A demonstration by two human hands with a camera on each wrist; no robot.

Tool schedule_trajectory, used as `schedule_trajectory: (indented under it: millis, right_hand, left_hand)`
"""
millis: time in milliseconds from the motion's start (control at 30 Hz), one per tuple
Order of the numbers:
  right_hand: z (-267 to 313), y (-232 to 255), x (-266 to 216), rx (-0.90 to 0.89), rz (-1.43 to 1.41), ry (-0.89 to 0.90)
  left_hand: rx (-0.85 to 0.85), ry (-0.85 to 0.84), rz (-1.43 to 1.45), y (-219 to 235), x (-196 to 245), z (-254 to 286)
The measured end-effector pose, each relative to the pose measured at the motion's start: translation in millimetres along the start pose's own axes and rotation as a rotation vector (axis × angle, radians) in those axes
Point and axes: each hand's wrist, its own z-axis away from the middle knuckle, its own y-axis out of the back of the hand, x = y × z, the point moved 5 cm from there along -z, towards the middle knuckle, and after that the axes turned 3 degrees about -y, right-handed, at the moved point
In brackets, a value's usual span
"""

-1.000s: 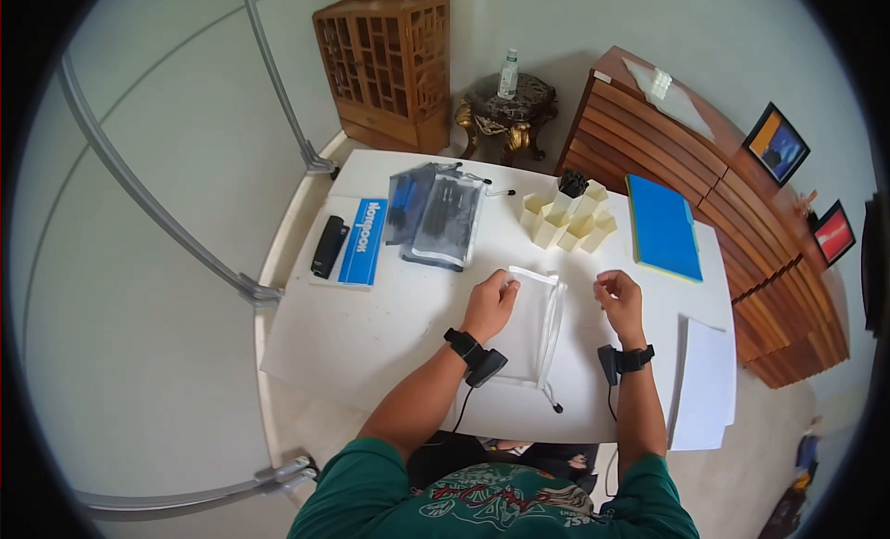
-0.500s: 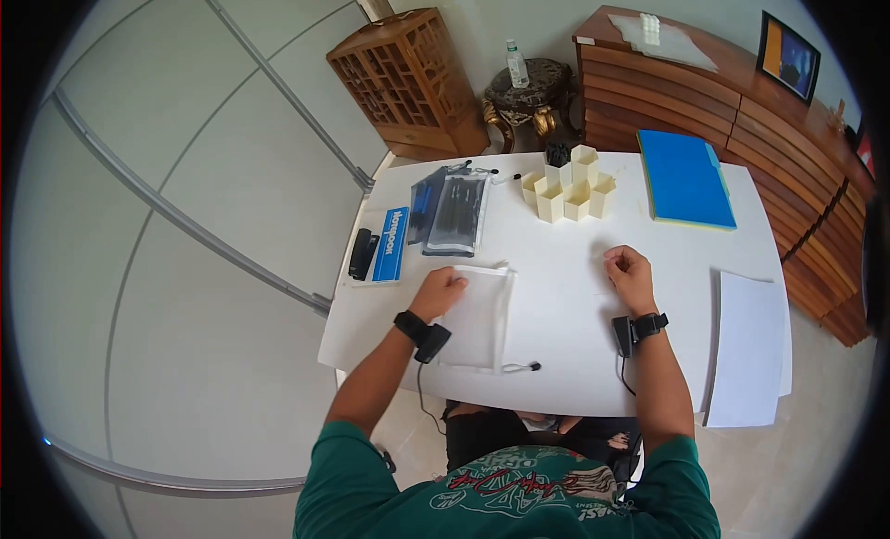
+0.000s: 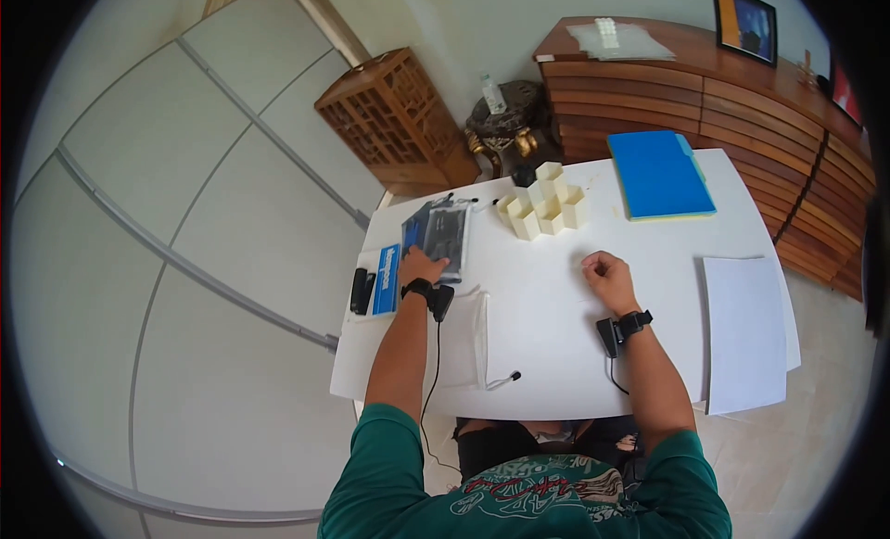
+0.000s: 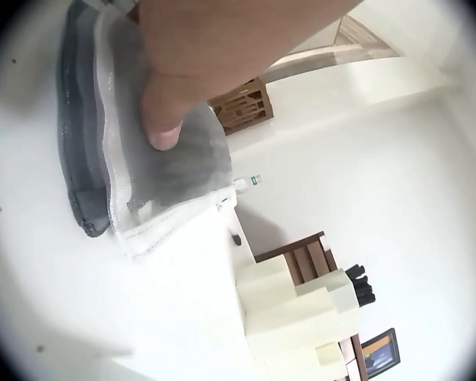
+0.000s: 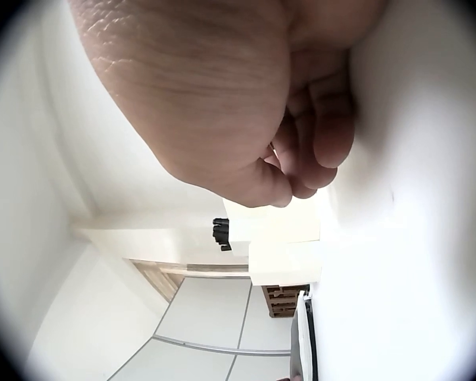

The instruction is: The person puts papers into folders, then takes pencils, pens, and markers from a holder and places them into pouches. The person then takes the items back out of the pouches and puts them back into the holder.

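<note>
My left hand (image 3: 422,268) is over the dark zip pouches at the table's left; in the left wrist view its thumb rests on the grey mesh pouch (image 4: 174,163), above a darker pouch (image 4: 83,143). Whether the fingers grip a pouch cannot be told. A white mesh pouch (image 3: 461,340) with a black-tipped cord lies nearer the front edge, partly under the left wrist. The right hand (image 3: 609,279) rests by the table's right middle, fingers loosely curled, holding nothing; the right wrist view shows the hand (image 5: 222,95) close to the tabletop.
Cream hexagonal holders (image 3: 547,210) stand at the back, with black items beside them. A blue folder (image 3: 660,176) lies back right, white paper (image 3: 744,335) at the right edge. At left are a notebook (image 3: 386,281) and a black stapler-like object (image 3: 360,291).
My left hand has let go of the white mesh pouch, which it had moved leftward, and has reached up to the dark pouches. The right hand stays about where it was.
</note>
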Motion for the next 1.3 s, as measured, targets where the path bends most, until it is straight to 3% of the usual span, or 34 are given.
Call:
schedule_trajectory:
  millis: [100,167,200,267,300,367,400,433,467,500,600,667,700,800,867,900,967,1033,1100,1133,1233,1300]
  right_hand:
    - [1.2,0.0,-2.6,0.009,-0.016,-0.007]
    - [1.2,0.7,-6.1,0.014,-0.008,0.004]
    - [1.1,-0.3,-5.7,0.005,-0.003,-0.006]
    - [1.2,-1.5,-6.9,-0.01,0.004,-0.015]
    - [1.7,-1.4,-8.3,-0.016,-0.001,-0.021]
    - [1.3,-4.4,-6.4,-0.028,-0.006,-0.028]
    - [0.3,-6.9,-2.0,-0.051,-0.051,-0.019]
    - [-0.1,-8.4,0.2,-0.072,-0.095,-0.011]
    - [2.6,-6.0,-11.2,-0.071,-0.092,-0.013]
    - [7.2,-9.4,-18.8,-0.199,-0.204,-0.121]
    - [22.3,-26.6,-32.9,-0.451,-0.342,-0.322]
    - [34.1,-40.4,-36.5,-0.691,-0.404,-0.47]
    - [41.4,-45.1,-42.8,-0.761,-0.467,-0.555]
    - [43.0,-57.9,-20.2,-0.736,-0.432,-0.576]
    - [34.1,-51.4,-13.0,-0.657,-0.41,-0.493]
    - [33.0,-49.9,-8.7,-0.659,-0.402,-0.493]
    - [26.7,-36.2,-22.5,-0.484,-0.376,-0.409]
    - [26.0,-30.3,-30.3,-0.465,-0.324,-0.391]
    - [22.5,-29.0,-19.3,-0.429,-0.177,-0.328]
    - [22.9,-32.5,-11.6,-0.432,-0.178,-0.328]
    - [18.4,-33.6,-8.9,-0.374,-0.163,-0.258]
    - [25.1,-36.3,-18.1,-0.462,-0.36,-0.373]
  left_hand:
    - [0.004,-0.03,0.033,-19.6,-17.1,-26.6]
    - [-0.19,-0.066,0.049,-32.6,-29.5,-47.0]
    - [-0.192,-0.066,0.047,-35.3,-37.3,-54.0]
    - [-0.449,-0.014,0.244,-54.0,-49.8,-59.1]
    - [-0.449,-0.009,0.246,-62.8,-57.8,-55.4]
    - [-0.562,0.261,1.615,-86.9,-64.3,-35.7]
    - [-0.52,0.412,1.699,-53.2,-26.7,8.4]
    - [-0.522,0.413,1.7,-56.7,-25.7,18.1]
    - [-0.625,0.364,1.895,-63.2,-24.0,33.9]
    - [-0.734,0.307,2.088,-69.2,-20.5,50.2]
    - [-0.694,0.388,2.207,-65.4,7.1,125.5]
    - [-0.565,0.463,2.085,-39.2,42.6,182.3]
    - [-0.622,0.211,1.948,-54.3,40.7,193.0]
    - [-0.744,0.212,1.779,-45.7,69.3,226.3]
    - [-0.743,-0.225,1.133,-38.5,72.0,228.4]
    - [-0.741,-0.225,1.141,-35.7,68.9,230.4]
    - [-0.009,-0.662,0.486,-0.2,60.0,229.5]
    - [0.046,-0.679,0.556,9.1,44.3,221.6]
    - [0.141,-0.798,0.293,16.8,41.3,218.7]
    - [0.053,-0.725,0.238,1.0,27.1,216.0]
    - [0.004,-0.684,0.144,-12.2,7.8,208.5]
    - [-0.001,-0.7,0.116,-5.7,3.4,204.1]
